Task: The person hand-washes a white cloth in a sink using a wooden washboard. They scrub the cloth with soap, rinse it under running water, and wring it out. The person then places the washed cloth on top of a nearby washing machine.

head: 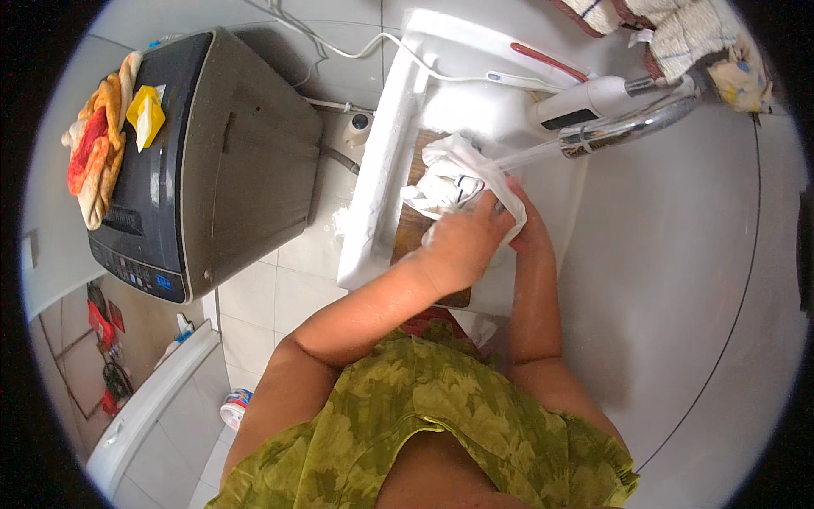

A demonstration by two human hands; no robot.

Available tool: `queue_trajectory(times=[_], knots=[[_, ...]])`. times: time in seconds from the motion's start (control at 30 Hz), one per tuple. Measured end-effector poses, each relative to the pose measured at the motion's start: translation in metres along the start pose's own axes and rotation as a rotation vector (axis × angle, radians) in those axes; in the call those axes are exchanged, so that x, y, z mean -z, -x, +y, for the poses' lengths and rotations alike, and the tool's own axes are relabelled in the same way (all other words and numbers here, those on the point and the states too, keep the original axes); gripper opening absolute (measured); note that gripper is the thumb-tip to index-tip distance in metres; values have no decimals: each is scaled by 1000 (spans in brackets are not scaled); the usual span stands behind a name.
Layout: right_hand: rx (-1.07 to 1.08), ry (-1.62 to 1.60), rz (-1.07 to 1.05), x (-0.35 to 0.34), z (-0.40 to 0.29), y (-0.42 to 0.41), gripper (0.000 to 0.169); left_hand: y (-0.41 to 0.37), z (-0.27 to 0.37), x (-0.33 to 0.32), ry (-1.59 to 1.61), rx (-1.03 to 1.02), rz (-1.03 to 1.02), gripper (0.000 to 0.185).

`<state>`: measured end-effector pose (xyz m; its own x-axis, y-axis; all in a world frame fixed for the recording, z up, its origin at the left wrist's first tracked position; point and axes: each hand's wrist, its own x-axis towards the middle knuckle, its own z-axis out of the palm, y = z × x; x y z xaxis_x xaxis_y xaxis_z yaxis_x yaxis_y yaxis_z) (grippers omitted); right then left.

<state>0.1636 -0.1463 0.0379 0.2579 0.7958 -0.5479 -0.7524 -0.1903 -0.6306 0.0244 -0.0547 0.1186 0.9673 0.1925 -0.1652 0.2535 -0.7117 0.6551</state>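
A wet white cloth (445, 184) with a dark blue and red trim lies bunched over a brown wooden board (410, 238) in the white sink (375, 210). My left hand (467, 238), blurred, grips the cloth's near side. Behind the cloth's right edge is my right hand (531, 223), holding that edge; some of its fingers are hidden under the fabric. Water streams from the chrome faucet spout (610, 133) onto the top of the cloth, above both hands.
A dark top-loading washing machine (254, 146) stands left, bearing an orange patterned cloth (105, 140) and a yellow packet (146, 118). A white cable (356, 54) crosses behind the sink to a white faucet heater (579, 105). Checked towels (690, 38) hang upper right. A tub (235, 407) sits lower left.
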Motion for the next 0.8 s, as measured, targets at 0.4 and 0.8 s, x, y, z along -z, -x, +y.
queue_trajectory(times=[0.4, 0.8], knots=[[15, 595, 442, 28, 26, -31, 54, 43, -17, -39, 76, -264, -101, 46], [156, -273, 486, 36, 14, -23, 46, 64, -64, -51, 1005, 384, 129, 75]])
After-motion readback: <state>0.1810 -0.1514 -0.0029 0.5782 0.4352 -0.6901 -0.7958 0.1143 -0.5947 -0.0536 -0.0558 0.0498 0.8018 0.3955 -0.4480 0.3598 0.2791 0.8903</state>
